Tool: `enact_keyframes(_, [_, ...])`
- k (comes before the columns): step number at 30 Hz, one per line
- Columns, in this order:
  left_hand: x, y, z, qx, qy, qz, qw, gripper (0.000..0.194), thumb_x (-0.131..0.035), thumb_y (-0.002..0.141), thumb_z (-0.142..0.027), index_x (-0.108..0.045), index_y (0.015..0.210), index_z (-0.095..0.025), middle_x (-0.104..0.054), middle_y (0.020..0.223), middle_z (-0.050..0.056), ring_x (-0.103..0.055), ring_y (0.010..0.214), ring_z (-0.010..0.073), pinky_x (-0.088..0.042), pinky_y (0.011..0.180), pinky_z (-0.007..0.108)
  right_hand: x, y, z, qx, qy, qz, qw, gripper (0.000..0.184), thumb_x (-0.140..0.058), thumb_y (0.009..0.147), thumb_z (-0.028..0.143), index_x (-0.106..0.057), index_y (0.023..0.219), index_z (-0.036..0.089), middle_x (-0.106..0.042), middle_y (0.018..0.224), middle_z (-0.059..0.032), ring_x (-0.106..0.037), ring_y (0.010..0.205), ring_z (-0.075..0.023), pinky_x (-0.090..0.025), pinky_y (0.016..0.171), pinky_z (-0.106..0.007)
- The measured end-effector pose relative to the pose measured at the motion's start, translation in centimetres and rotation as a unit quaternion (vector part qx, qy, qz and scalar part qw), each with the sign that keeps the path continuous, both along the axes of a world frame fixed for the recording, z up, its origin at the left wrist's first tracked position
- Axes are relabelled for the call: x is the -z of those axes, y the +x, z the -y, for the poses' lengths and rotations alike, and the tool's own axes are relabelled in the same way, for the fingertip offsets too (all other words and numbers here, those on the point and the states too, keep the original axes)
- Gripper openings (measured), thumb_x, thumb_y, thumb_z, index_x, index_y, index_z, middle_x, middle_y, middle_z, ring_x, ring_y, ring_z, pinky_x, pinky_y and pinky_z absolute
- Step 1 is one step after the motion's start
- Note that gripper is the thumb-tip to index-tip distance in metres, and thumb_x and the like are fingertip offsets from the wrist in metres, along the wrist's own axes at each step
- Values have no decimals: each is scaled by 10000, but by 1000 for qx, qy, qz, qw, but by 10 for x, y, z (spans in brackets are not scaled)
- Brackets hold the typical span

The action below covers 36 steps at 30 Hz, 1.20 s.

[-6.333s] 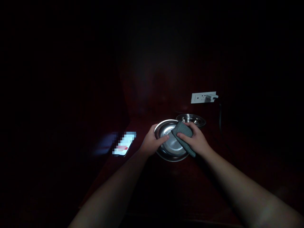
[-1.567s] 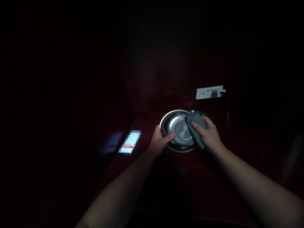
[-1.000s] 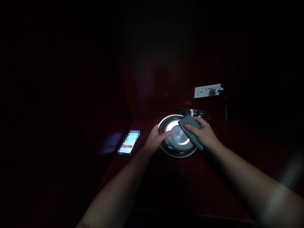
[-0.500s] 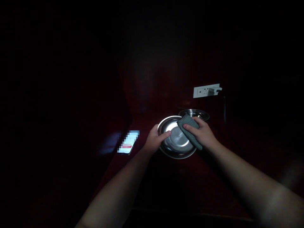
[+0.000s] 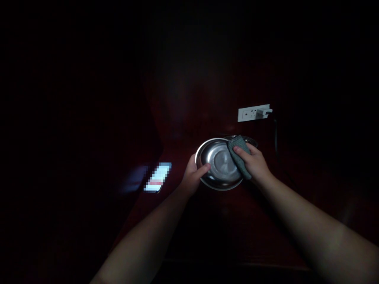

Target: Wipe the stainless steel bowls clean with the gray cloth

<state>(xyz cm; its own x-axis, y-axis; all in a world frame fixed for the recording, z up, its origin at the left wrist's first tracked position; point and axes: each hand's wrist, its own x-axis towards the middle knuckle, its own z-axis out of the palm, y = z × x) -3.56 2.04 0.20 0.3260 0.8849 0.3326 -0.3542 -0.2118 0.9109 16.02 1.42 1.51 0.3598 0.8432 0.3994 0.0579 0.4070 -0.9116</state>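
A shiny stainless steel bowl (image 5: 220, 161) is tilted with its inside facing me. My left hand (image 5: 195, 173) grips its left side, thumb over the rim and resting on the inner wall, the other fingers hidden behind. In my right hand (image 5: 256, 163) is a folded grey-green cloth (image 5: 239, 156), pinched under the thumb and draped over the bowl's right rim. Behind the held bowl and cloth, a second metal bowl (image 5: 251, 141) shows only part of its rim.
On the dark red table (image 5: 166, 205), a phone (image 5: 158, 177) with a lit, pixelated screen lies to the left. A white wall socket (image 5: 248, 113) holds a white plug (image 5: 263, 112), and a cable (image 5: 276, 136) hangs below it. Surroundings are very dark.
The held bowl has risen slightly and covers more of the bowl behind. The cloth has shifted a little up and right along the rim. The whole view has shifted slightly.
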Motion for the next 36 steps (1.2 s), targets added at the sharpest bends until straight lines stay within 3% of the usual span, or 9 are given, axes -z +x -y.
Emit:
enact_keyframes(5, [-1,-2,-3,-27,18,-20,999,462,-640,708,-330,-511,1128,-185,-606,1068,61,-565,969,212,-427,849,345,1,-1,1,-4,-2,52,999,398,-672,649,480,-644,893,167,-654,776,-33,-584,672,-173,-462,610,-291])
enact_keyframes(23, [-7,-5,-5,-29,-2,-59,998,365,-594,745,-384,-572,1041,-173,-625,938,40,-564,873,187,-414,823,324,-2,2,4,-29,-18,98,995,386,-675,653,466,-648,902,172,-665,815,-43,-599,737,-195,-473,677,-328])
enact_keyframes(36, [-8,-4,-5,-32,-3,-70,997,386,-591,746,-401,-587,1054,-169,-624,1036,58,-569,919,204,-411,847,336,-3,4,5,-59,-25,101,993,352,-663,668,464,-646,873,178,-650,763,-20,-581,669,-168,-454,614,-289])
